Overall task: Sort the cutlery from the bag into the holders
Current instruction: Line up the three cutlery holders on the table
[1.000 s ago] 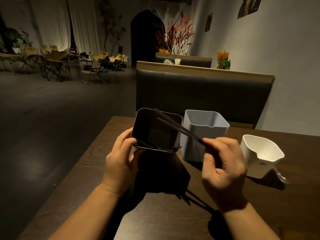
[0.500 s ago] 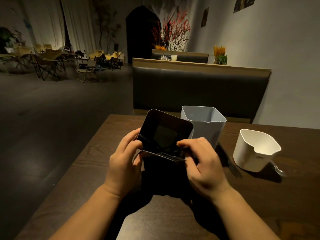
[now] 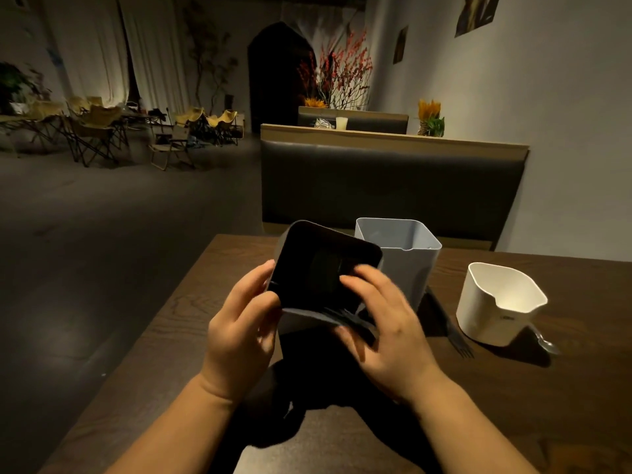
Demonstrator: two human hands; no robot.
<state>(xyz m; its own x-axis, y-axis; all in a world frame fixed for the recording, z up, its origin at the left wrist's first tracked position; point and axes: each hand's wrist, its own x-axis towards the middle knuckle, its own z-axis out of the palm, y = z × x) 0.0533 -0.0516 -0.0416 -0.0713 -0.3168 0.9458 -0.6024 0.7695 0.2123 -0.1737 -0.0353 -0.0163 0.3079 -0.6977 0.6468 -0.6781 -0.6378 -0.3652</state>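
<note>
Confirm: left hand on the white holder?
No, the left hand grips the dark holder; the white holder stands apart at right.

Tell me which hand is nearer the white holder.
Right. The right hand is at the dark container's rim, left of the white holder; the left hand grips that container's left edge, farther away.

The right hand (image 3: 386, 326) now reaches into the dark holder (image 3: 318, 254), its fork (image 3: 455, 331) seemingly laid down.

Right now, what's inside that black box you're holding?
The right hand reaches into the dark container, which the left hand holds tilted. Dark cutlery lies at its near rim. The bottom is too dark and covered to see.
</note>
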